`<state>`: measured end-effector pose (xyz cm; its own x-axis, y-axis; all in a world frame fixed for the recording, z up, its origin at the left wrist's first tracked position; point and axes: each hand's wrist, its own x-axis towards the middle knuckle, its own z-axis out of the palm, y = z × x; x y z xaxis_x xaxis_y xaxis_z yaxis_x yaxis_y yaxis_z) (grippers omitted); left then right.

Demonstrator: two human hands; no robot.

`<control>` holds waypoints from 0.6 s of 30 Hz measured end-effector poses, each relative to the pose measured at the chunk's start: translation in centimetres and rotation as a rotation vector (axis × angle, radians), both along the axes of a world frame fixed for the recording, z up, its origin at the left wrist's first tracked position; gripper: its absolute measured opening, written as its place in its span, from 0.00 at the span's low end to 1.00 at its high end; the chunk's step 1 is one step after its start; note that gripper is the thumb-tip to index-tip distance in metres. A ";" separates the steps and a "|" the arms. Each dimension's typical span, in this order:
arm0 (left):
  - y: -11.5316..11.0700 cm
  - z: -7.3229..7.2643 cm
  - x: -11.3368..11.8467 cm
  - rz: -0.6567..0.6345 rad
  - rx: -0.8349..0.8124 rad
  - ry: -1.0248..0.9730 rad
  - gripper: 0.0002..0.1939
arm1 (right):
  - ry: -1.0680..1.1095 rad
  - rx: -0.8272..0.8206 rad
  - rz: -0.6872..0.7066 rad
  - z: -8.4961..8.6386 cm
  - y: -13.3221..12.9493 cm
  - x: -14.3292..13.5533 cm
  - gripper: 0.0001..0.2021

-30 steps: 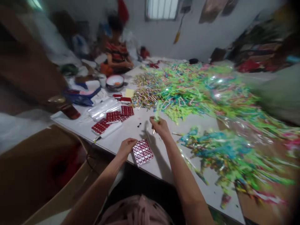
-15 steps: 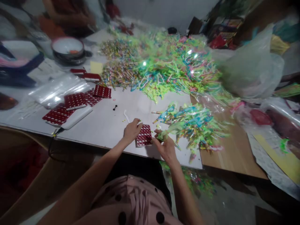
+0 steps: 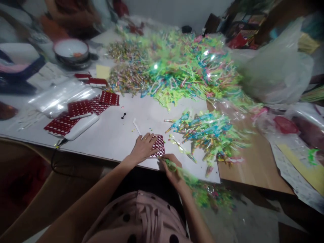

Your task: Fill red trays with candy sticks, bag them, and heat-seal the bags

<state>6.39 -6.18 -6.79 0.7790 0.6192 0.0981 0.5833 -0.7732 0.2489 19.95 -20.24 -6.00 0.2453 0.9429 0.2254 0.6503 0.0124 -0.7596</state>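
Observation:
A small red card with a white pattern [image 3: 159, 145] lies flat near the front edge of the white board [image 3: 111, 135]. Spread over its left part is my left hand [image 3: 144, 147], fingers apart and pressing on it. My right hand [image 3: 172, 168] is at the card's lower right corner, fingers pinched on a green plastic strip [image 3: 172, 164] that trails down to the right past the board's edge. To the right of the card lies a loose clear-and-yellow strip [image 3: 182, 147], beside a pile of green and blue wrapped sticks [image 3: 205, 128].
Red patterned cards [image 3: 81, 108], a white glue gun [image 3: 82, 127] and clear plastic bags [image 3: 62, 96] lie on the left. A large heap of green strips [image 3: 177, 67] fills the back. A bowl [image 3: 71, 49] stands back left; a translucent bag [image 3: 275, 71] is at right.
My left hand has spread flat over the card. My right hand has moved down toward the board's front edge with the green strip, and the clear-and-yellow strip now shows beside the card.

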 end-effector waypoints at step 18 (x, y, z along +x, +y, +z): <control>0.7 0.5 -1.7 0.234 -0.080 -0.181 0.31 | 0.076 -0.058 -0.057 1.4 7.2 1.2 0.10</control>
<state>4.72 -5.52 -6.26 0.5889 0.7910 0.1662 0.6835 -0.5971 0.4199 21.15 -13.07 -4.60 0.3130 0.9379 0.1498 0.5896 -0.0681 -0.8048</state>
